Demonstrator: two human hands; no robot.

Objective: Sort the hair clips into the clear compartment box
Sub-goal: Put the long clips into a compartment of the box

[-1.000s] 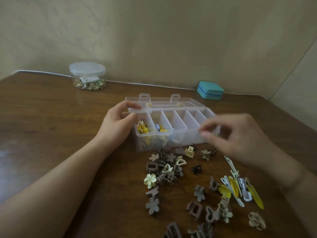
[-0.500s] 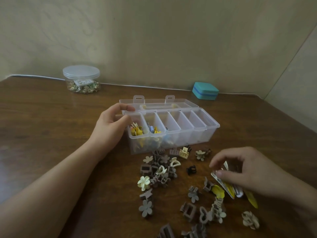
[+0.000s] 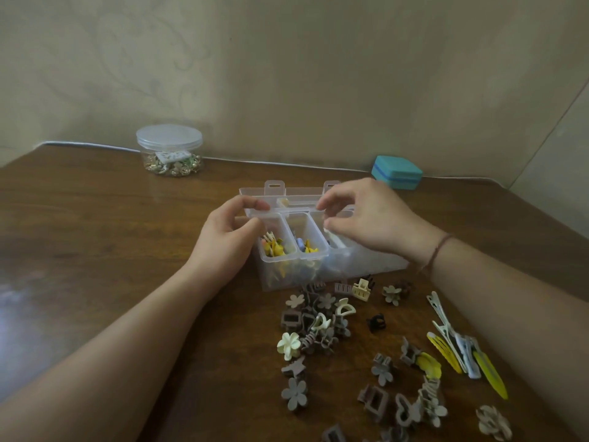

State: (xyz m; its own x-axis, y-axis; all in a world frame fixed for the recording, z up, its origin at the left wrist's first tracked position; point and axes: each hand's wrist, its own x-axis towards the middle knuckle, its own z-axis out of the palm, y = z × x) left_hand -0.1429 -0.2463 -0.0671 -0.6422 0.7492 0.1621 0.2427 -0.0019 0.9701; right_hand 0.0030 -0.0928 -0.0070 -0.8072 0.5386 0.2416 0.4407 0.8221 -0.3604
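Left hand (image 3: 228, 242) still grips the left end of the clear box (image 3: 318, 269), fingers closed on its rim. Right hand (image 3: 366, 223), half a second ago down at the long clips (image 3: 459, 346), now hovers over the third compartment, fingers pinched; held clip not discernible. We judge a drop-off. Loose clips (image 3: 314, 323) crowd the near table (image 3: 95, 234); jar (image 3: 169, 150) far left.

On the table (image 3: 95, 250) stands 1 clear compartment box (image 3: 318, 266). Behind it sit 1 round lidded jar (image 3: 169, 149) to the left and 1 teal case (image 3: 396, 176) to the right. 2 of the box's compartments visibly hold yellow clips (image 3: 275, 247). In front of the box lie 2 cream flower clips (image 3: 288, 345), 1 small black claw clip (image 3: 376, 322), and a taupe pile too tangled to count.
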